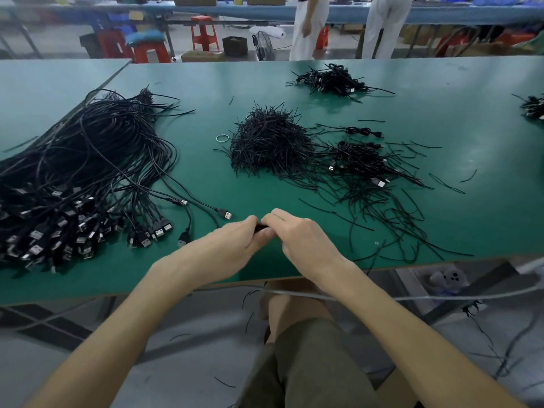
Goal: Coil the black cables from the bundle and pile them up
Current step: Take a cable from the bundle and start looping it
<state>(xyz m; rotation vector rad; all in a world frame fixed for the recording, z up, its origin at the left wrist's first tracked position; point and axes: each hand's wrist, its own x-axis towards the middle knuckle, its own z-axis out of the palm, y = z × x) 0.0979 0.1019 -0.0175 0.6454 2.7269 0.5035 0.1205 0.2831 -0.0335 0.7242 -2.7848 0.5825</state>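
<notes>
- Both hands met near the front edge of the green table (294, 83), pretty much dead centre. Left hand (235, 240) and right hand (300, 237) were pinched onto the same small black cable piece (260, 228), fingers closed tight around it, so both grips were narrow and holding.
- The big loose bundle of black cables (88, 172) sprawled over the left side, USB plugs fanned out toward the near edge, some just beside the left wrist.
- A heap of short black ties (268, 142) sat mid-table, with a small ring (222, 138) just left of it.
- Coiled cables (362, 160) were piled right of that heap, stray ties scattered all around and trailing to the near-right edge.
- Another pile of coils (332, 79) lay far right, near the far edge.
- Open room: a bare strip ran between the bundle and the ties, plus a clear patch directly ahead of the hands.
- Far left, a seam showed where a second table (44, 92) butted up.
</notes>
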